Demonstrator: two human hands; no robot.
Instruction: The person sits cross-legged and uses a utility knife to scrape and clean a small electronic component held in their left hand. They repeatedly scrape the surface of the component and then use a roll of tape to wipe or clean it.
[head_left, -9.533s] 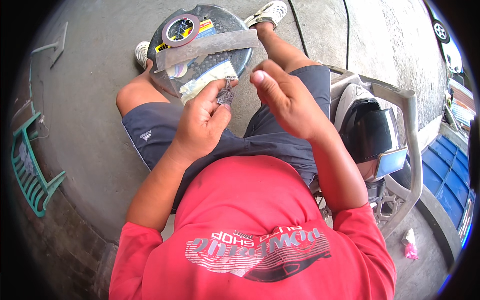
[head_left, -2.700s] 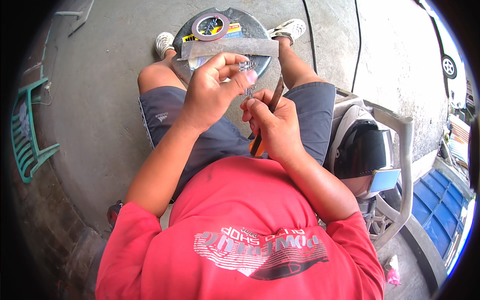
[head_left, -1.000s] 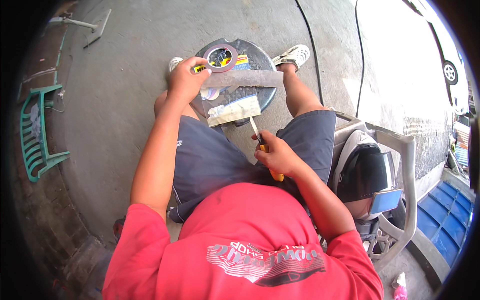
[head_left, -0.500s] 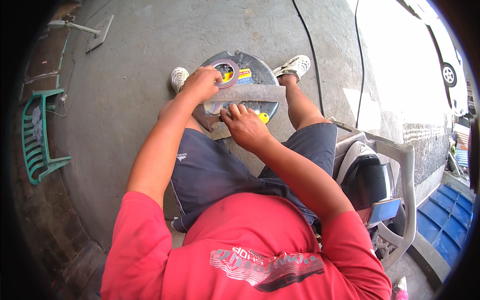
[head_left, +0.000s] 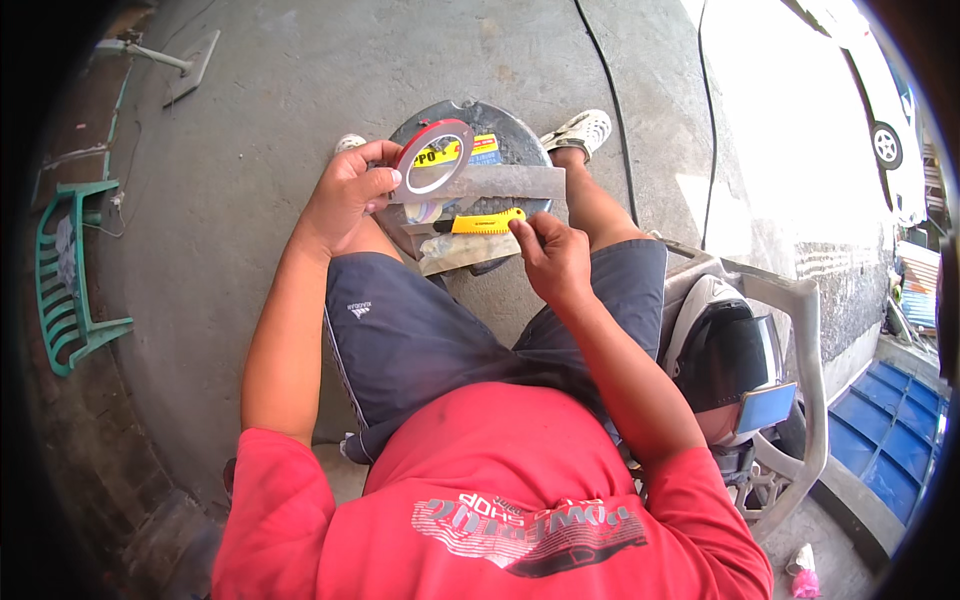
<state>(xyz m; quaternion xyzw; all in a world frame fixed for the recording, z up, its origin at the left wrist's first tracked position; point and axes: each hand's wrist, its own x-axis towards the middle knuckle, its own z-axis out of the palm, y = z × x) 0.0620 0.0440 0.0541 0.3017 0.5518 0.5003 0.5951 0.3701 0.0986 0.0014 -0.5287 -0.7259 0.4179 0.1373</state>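
Between my knees stands a round dark stool [head_left: 525,137]. Above its left part, my left hand [head_left: 345,200] grips a thin roll of red-edged tape [head_left: 425,131] by its rim, tilted up. My right hand [head_left: 556,258] pinches the rounded end of a yellow utility knife [head_left: 485,222], whose black front and blade point left. A flat greyish strip [head_left: 505,184] crosses the stool behind the knife. Below the knife is a pale, worn sheet [head_left: 470,254] at the near edge. Yellow and blue packaging [head_left: 484,150] shows beyond the tape roll, partly covered by it.
To my right, a plastic chair [head_left: 815,370] holds a black and white helmet [head_left: 735,350] and a phone-like slab [head_left: 768,407]. A green chair [head_left: 85,300] lies tipped at the left. Black cables [head_left: 618,110] run over the concrete floor. A white car [head_left: 880,110] is at far right.
My left hand has lifted and tilted the tape roll, moving left. My right hand has shifted right to the knife's end, and the yellow knife, mostly covered before, now shows.
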